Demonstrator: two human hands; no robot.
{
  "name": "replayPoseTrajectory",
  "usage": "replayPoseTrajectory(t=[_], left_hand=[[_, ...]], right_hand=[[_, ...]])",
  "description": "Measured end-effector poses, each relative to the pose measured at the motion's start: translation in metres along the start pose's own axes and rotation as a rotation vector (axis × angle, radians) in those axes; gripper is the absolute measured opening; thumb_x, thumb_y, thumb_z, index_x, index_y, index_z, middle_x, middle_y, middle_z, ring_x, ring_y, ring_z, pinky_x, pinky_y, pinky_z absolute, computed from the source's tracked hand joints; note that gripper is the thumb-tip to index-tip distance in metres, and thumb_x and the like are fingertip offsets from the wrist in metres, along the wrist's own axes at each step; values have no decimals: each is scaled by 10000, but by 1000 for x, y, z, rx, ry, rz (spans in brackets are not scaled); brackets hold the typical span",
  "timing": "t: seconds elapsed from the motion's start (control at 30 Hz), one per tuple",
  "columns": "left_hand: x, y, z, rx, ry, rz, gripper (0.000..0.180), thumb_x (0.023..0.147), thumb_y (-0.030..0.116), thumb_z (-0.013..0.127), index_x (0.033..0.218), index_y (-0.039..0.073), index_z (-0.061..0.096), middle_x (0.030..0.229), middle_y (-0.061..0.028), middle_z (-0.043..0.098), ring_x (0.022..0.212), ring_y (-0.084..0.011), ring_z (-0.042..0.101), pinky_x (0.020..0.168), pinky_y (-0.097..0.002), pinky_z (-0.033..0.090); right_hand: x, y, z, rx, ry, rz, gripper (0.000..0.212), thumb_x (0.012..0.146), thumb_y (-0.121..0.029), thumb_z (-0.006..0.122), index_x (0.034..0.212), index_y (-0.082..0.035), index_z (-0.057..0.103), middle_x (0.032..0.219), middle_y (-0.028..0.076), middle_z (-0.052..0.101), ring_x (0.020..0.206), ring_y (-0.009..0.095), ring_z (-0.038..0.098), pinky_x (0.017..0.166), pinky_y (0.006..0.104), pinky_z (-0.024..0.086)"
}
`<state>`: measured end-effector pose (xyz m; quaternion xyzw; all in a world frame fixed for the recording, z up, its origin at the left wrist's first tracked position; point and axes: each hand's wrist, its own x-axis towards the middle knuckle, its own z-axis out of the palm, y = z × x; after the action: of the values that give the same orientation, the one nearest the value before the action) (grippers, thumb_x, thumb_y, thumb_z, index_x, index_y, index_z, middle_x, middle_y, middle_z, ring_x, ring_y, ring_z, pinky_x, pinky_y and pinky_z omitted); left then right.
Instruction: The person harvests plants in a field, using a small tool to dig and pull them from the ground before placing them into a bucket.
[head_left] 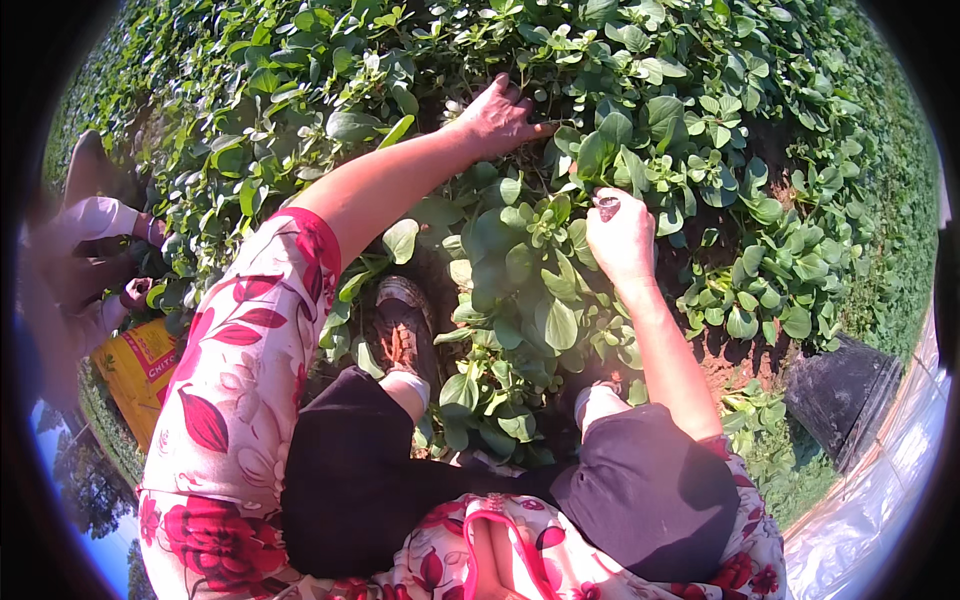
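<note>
Reaching in among the leaves at twelve o'clock from the middle of the view, the left hand [497, 118] has its fingers spread, the thumb side stretched toward three o'clock; whether the fingertips touch a stem is hidden. At two o'clock the right hand [622, 238] is curled closed around a small dark object [607, 208] with a shiny rounded end; what it is cannot be told. Its fingertips lie just beside the broad leaves of the green plants [605, 145], which fill the ground between and around both hands and run on past them from ten o'clock to three.

Farther out, more leaves grow between the person's feet toward six o'clock, with a brown shoe [404, 325] near the middle at nine. The flowered sleeve [240, 370] of the left arm lies at eight. Reddish soil [735, 360] shows between three and four, and beyond it a black bucket [838, 398] leans over, with pale plastic sheeting [870, 525] at four. At nine, near the rim, a co-worker [95, 225] bends to the plants, and just below is a yellow box [125, 370].
</note>
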<state>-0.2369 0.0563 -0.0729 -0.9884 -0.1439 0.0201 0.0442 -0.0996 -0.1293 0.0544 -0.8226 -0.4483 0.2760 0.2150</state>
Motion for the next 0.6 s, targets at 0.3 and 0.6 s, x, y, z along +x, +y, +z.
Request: replayPoseTrajectory(t=[0.3,0.6], left_hand=[[35,25,-20,369,-434,-93,551,794,451,497,1202,87,567,1102,-39,578,1108,-218,477,924,-440,308],[24,10,-32,72,-280,-196,340,716,336,644,980,121,642,866,-43,638,856,-209,598,764,-378,395]], right_hand=[[27,-11,39,91,37,-71,98,730,-60,562,797,-4,609,664,194,593,690,354,620,648,407,485],[9,-3,12,-207,-84,-286,276,749,-75,580,1016,-6,603,807,215,637,767,354,635,692,421,513]])
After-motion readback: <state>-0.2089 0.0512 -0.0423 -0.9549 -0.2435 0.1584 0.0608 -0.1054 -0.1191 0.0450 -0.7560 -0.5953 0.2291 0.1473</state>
